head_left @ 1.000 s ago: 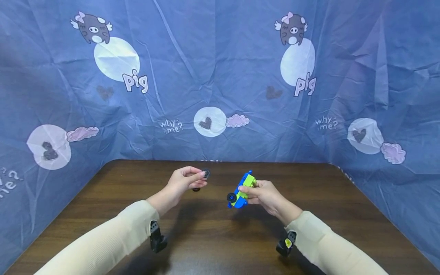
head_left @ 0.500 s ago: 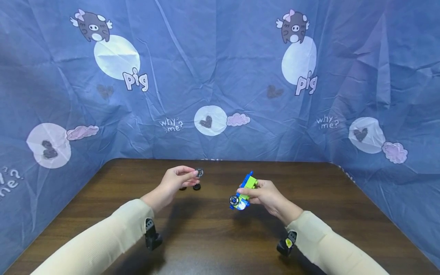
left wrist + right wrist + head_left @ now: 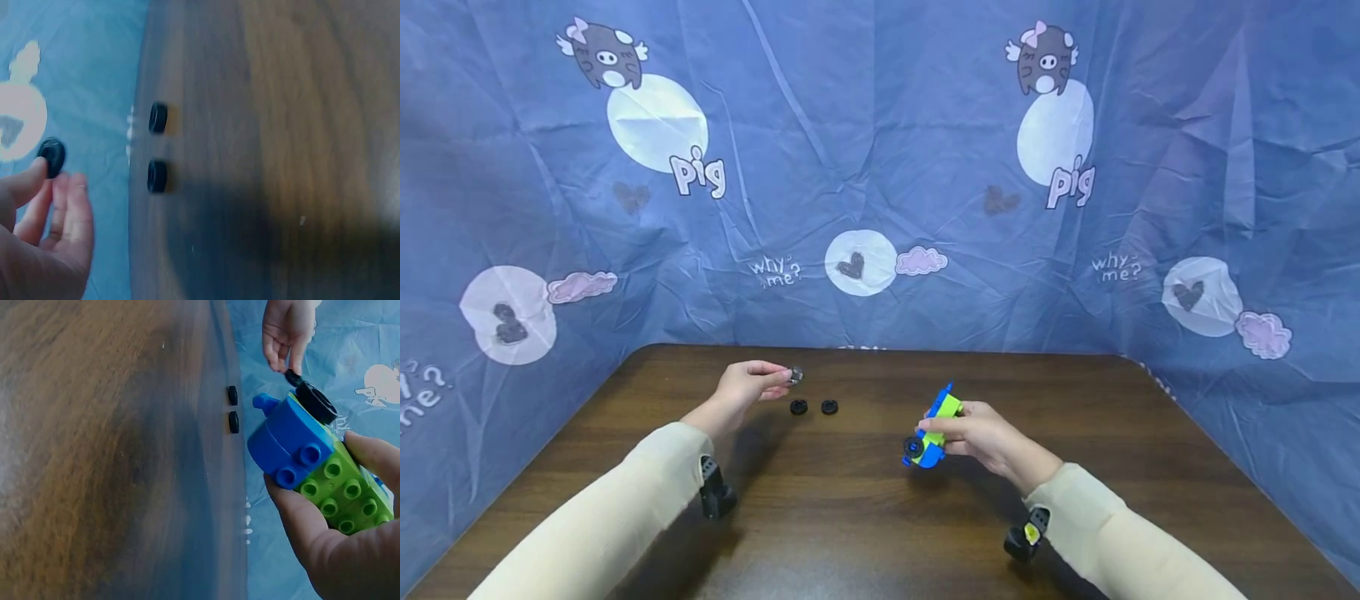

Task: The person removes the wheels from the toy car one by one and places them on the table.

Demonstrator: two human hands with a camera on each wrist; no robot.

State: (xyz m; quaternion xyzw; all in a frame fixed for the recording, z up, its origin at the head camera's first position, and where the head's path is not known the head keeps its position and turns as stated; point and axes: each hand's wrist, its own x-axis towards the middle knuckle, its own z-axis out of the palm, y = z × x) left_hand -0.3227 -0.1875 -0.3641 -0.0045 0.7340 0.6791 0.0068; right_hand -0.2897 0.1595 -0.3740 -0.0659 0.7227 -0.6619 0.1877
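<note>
My left hand (image 3: 743, 392) pinches a small black wheel (image 3: 54, 156) between thumb and fingertips, raised above the far left part of the table. In my right hand (image 3: 988, 432) is a toy vehicle of blue and lime-green building bricks (image 3: 337, 478), gripped by its green part and held tilted over the table. One black wheel (image 3: 315, 403) sits on the vehicle's side near its blue end. Two more black wheels, a left one (image 3: 798, 407) and a right one (image 3: 829, 407), lie on the table between my hands, apart from each other.
The dark brown wooden table (image 3: 865, 517) reaches back to a blue patterned cloth (image 3: 955, 167) hanging behind and at both sides. Each wrist carries a black camera, the left one (image 3: 715, 492) and the right one (image 3: 1024, 537).
My left hand has moved left with its wheel, bringing both wheels on the table into full view. My right hand and the toy vehicle have shifted slightly down.
</note>
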